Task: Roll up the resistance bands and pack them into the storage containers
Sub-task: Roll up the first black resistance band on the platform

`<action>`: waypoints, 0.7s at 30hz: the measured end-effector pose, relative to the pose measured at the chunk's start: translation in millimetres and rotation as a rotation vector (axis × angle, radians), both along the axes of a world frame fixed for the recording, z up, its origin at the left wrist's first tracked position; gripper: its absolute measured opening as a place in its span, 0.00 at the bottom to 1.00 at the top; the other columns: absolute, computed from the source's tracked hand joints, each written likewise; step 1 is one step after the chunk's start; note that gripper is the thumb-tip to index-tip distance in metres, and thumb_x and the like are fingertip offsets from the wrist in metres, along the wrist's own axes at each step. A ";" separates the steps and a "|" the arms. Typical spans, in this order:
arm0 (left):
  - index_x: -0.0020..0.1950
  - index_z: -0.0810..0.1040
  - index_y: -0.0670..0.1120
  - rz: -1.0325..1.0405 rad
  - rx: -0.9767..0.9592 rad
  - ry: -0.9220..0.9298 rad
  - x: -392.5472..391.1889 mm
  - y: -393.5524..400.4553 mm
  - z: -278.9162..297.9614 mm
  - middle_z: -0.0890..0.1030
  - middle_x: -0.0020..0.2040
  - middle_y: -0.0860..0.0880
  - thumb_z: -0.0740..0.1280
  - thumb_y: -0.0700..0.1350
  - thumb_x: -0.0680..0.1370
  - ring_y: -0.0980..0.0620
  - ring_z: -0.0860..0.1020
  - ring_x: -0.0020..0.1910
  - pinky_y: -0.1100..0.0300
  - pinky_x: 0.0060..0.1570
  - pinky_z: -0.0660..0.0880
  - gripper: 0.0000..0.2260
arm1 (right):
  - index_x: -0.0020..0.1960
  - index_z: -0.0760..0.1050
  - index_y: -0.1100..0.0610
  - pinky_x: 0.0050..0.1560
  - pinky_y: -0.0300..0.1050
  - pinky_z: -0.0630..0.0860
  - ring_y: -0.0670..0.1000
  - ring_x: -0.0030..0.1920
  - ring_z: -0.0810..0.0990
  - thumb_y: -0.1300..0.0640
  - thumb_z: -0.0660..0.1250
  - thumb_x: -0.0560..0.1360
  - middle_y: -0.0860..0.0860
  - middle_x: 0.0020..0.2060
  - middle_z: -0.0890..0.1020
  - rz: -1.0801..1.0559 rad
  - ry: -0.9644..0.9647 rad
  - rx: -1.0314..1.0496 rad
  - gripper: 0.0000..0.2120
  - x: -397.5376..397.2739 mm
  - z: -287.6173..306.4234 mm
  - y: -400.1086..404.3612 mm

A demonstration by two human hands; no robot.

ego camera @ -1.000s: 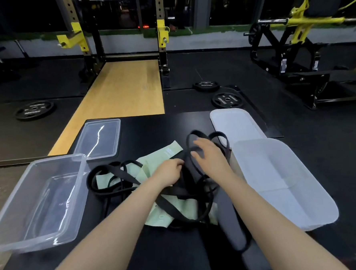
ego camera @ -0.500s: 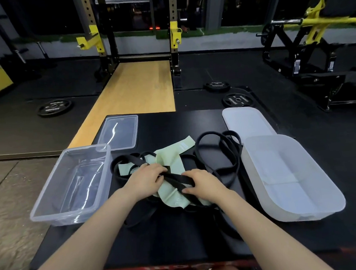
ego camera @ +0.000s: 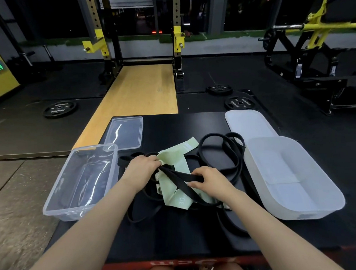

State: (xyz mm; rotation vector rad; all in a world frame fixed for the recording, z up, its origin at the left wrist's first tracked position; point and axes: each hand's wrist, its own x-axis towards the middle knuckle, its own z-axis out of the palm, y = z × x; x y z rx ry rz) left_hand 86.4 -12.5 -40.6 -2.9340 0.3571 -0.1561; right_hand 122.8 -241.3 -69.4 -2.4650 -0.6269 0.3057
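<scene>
With both forearms reaching in from the bottom edge and converging on the pile, the scene reads:

left hand (ego camera: pixel 142 168): palm down, knuckles up, fingers curled onto one end of a flat black band (ego camera: pixel 178 176), right at the edge of the pale green band (ego camera: pixel 175 174); fingertips hidden under the hand.
right hand (ego camera: pixel 209 180): palm down, wrist angled inward, fingers and thumb clenched on the other end of the same black band.
held band: runs as a short diagonal strip between the two hands, lifted slightly over the green one.
green band: crumpled flat in the middle of the black mat (ego camera: pixel 179 235), partly under the black strip.
loose black bands (ego camera: pixel 222 151): tangled loops, spread around and under the green band, some reaching toward the white tub.
clear container (ego camera: pixel 58 201): just left of the pile, upright, no band in it.
clear lid (ego camera: pixel 125 133): flat on the mat behind the clear container.
white container (ego camera: pixel 315 207): right of the pile, upright, nothing visible inside.
white lid (ego camera: pixel 249 123): flat behind the white container.
background: weight plates (ego camera: pixel 60 108) on the floor, well apart from the mat.
</scene>
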 end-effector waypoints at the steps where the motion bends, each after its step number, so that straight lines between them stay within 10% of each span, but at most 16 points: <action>1: 0.50 0.82 0.47 -0.025 -0.013 -0.025 -0.6 0.6 3.6 0.81 0.55 0.49 0.71 0.30 0.63 0.45 0.79 0.37 0.56 0.39 0.76 0.19 | 0.53 0.78 0.52 0.54 0.48 0.75 0.48 0.50 0.77 0.46 0.69 0.73 0.47 0.48 0.79 -0.005 -0.007 0.007 0.13 -1.2 1.0 2.1; 4: 0.44 0.83 0.47 -0.109 -0.020 -0.081 -1.3 5.4 8.1 0.84 0.49 0.49 0.76 0.28 0.48 0.50 0.76 0.25 0.62 0.26 0.75 0.28 | 0.62 0.74 0.51 0.58 0.47 0.73 0.47 0.56 0.76 0.45 0.70 0.72 0.46 0.55 0.78 -0.017 -0.008 0.056 0.21 -7.3 5.3 13.2; 12: 0.39 0.82 0.47 -0.286 -0.020 -0.226 9.2 -14.1 29.7 0.82 0.35 0.52 0.77 0.31 0.53 0.51 0.79 0.32 0.61 0.35 0.77 0.19 | 0.59 0.78 0.50 0.51 0.44 0.75 0.49 0.47 0.79 0.47 0.69 0.73 0.48 0.47 0.83 -0.174 -0.059 0.311 0.16 -20.0 18.8 41.7; 18: 0.58 0.80 0.43 -0.268 -0.213 -0.259 17.0 -44.0 33.0 0.82 0.55 0.46 0.70 0.26 0.62 0.48 0.82 0.51 0.58 0.43 0.80 0.26 | 0.55 0.81 0.51 0.42 0.38 0.72 0.50 0.39 0.79 0.54 0.65 0.77 0.51 0.39 0.84 -0.343 -0.189 0.398 0.10 -15.4 23.5 18.8; 21: 0.76 0.56 0.51 -0.018 -0.211 -0.032 17.9 -47.1 20.8 0.59 0.76 0.51 0.58 0.26 0.74 0.51 0.61 0.74 0.56 0.66 0.66 0.35 | 0.62 0.78 0.54 0.52 0.40 0.74 0.52 0.48 0.82 0.55 0.64 0.78 0.52 0.48 0.85 -0.422 -0.256 0.379 0.13 -9.5 25.6 2.7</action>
